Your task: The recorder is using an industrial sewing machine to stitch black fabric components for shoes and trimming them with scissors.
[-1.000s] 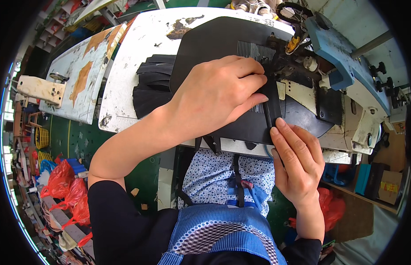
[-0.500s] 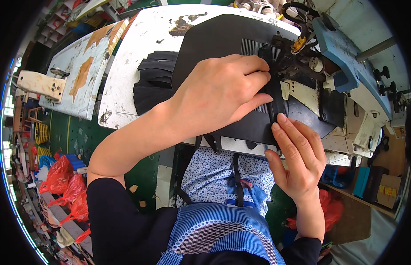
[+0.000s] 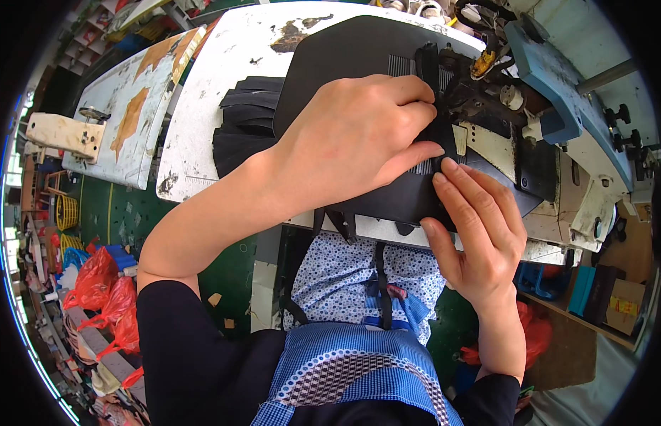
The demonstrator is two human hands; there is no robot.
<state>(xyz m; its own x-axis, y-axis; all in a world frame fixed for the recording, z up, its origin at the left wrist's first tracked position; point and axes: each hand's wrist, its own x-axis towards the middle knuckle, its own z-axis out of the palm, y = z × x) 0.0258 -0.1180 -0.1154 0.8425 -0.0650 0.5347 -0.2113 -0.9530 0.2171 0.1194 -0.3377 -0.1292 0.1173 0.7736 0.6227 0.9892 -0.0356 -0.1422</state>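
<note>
A: Where is the black strip (image 3: 443,131)?
B: On the black plate (image 3: 330,64), left of the machine (image 3: 535,78); fingertips of the right hand (image 3: 483,231) touch its near end, thumb apart.
A: The left hand (image 3: 366,131)?
B: At the strip's left edge; whether its fingers clamp cannot be told.

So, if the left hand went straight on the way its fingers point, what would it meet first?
The left hand would likely meet the black strip directly in front of it, then the dark machine parts beyond; depth is unclear.
</note>
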